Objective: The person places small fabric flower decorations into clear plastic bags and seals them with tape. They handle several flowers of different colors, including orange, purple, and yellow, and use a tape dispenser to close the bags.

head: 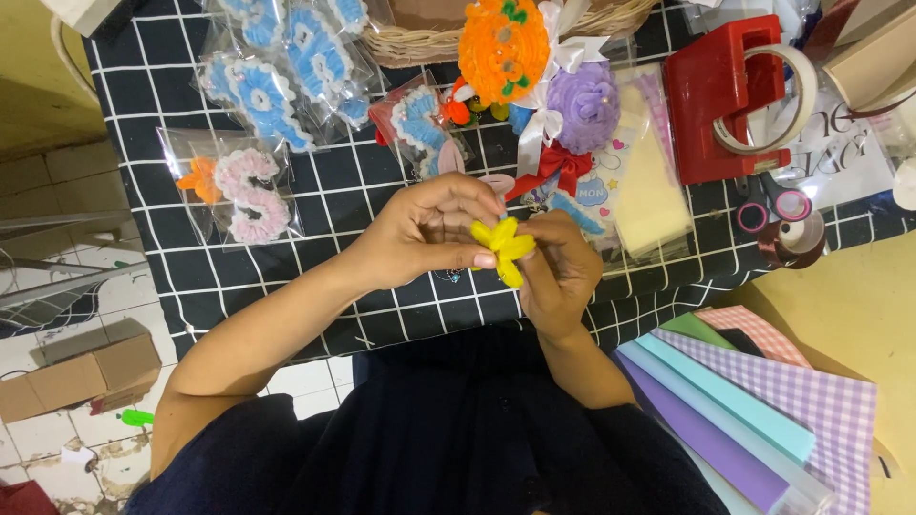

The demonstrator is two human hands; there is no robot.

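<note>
— What is seen from the head camera at the centre?

— A small yellow fuzzy pipe-cleaner flower (503, 246) is held between both hands above the black cloth with a white grid (286, 277). The left hand (429, 234) is closed on it from the left, thumb and fingertips pinched on the petals. The right hand (558, 272) is curled around it from the right and below, fingers narrow against the flower.

— What is laid out around them?

— Beyond the hands, clear packets of blue and white fuzzy letters (286, 67) are spread on the cloth, and a packet with a pink and white letter and an orange flower (239, 186) lies to the left. An orange fuzzy ball (503, 48) and a purple one (582, 105) are placed near a woven basket (420, 43). A red tape dispenser (725, 95) is set at the upper right. Folded sheets of purple, teal and checked paper (754, 420) are stacked at the lower right. A cardboard box (76, 372) is seen on the tiled floor at the left.
</note>
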